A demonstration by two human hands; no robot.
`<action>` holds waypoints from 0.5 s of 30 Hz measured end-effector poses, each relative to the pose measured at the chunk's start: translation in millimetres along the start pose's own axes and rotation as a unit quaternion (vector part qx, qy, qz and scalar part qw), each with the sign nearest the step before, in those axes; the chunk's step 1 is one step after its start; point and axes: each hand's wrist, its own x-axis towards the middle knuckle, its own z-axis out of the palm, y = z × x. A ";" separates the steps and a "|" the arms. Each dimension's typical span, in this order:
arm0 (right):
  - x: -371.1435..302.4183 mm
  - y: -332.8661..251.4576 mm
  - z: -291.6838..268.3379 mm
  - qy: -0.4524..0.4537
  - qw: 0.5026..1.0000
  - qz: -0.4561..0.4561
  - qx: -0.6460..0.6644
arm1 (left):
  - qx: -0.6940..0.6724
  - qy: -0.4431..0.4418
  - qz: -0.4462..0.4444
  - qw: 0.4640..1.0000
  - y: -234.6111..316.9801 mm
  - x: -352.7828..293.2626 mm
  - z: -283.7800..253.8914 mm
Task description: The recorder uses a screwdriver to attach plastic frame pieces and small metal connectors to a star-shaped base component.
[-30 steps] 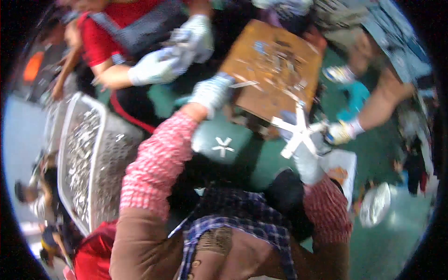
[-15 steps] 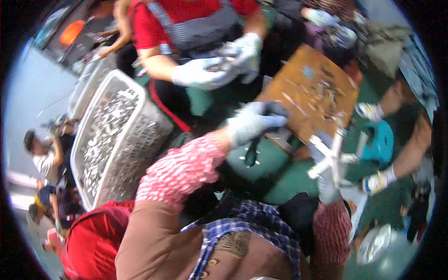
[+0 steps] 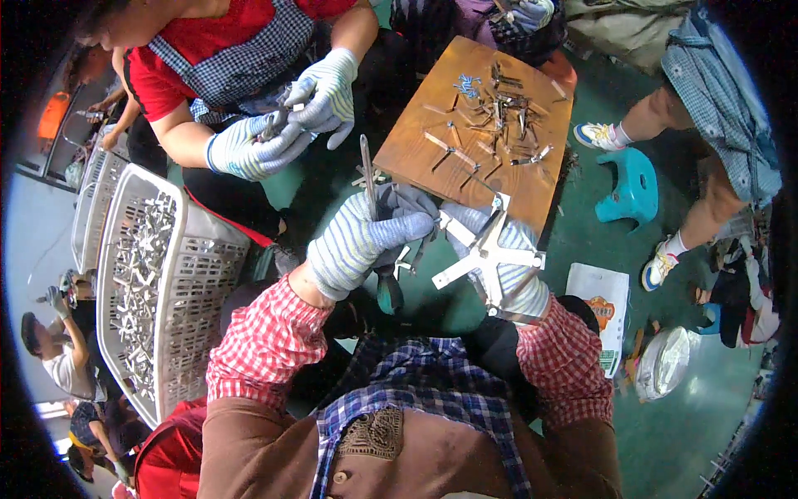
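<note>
My left hand, in a striped glove, is closed around a slim metal tool whose shaft points up past the thumb. A dark green handle-like piece hangs below that fist; whether it belongs to the tool I cannot tell. Its fingertips meet the tip of one arm of a white star-shaped bracket. Gloved alike, my right hand holds this bracket from behind, with most of its fingers hidden. Just beyond both hands, a brown wooden board carries loose metal strips and small blue pieces.
A white perforated basket full of small metal parts stands at left. Across from me a co-worker's gloved hands handle metal pieces. To the right are a turquoise stool, another person's legs and a printed white sack.
My two hands have come together, the right one moving left and up with the star-shaped bracket. The view has turned, and the picture is sharper.
</note>
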 end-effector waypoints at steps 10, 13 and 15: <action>5.8 20.8 1.8 -0.011 0.973 -0.097 -0.210 | 0.040 0.022 -0.035 0.998 -6.2 1.5 -5.9; 9.6 -5.3 -20.0 -0.081 0.967 -0.051 -0.236 | 0.145 0.002 0.051 0.988 -11.2 8.7 0.1; 14.4 -15.1 -14.0 -0.134 0.951 0.070 -0.270 | 0.199 0.021 -0.018 0.980 1.6 0.2 0.7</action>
